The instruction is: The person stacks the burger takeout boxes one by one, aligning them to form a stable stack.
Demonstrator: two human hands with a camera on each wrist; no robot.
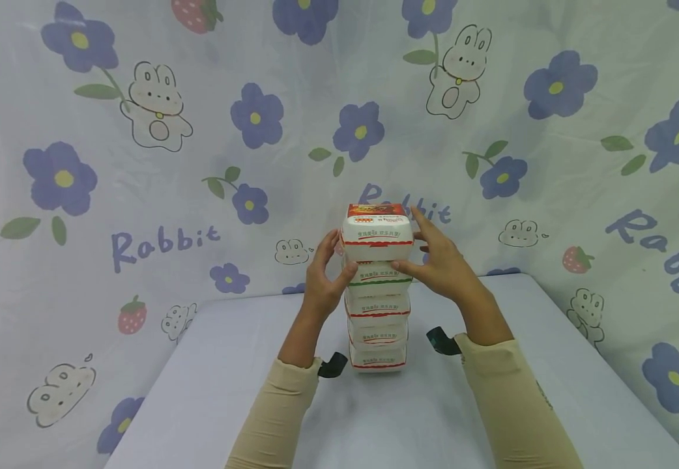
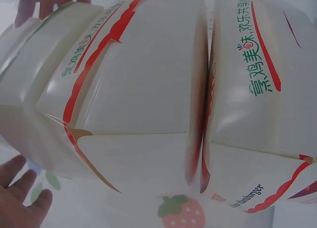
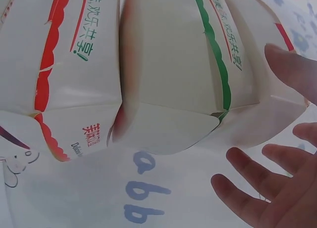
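White burger boxes stand in a tall upright stack in the head view. The top box (image 1: 377,234) has a red and orange lid and red trim; below it sits a green-trimmed box (image 1: 379,275), above several red-trimmed ones such as the bottom box (image 1: 378,357). My left hand (image 1: 324,277) is at the upper left of the stack, thumb by the front corner, fingers (image 2: 22,188) spread beside the side wall. On the other side, my right hand (image 1: 442,264) has its thumb (image 3: 292,69) overlapping the top box's front and its fingers spread apart from the wall.
The stack stands on a white-covered table (image 1: 228,384). Close behind hangs a white cloth backdrop (image 1: 339,71) with rabbits, purple flowers and strawberries. A dark wrist camera (image 1: 332,366) juts from the left sleeve, and another dark camera (image 1: 442,341) from the right.
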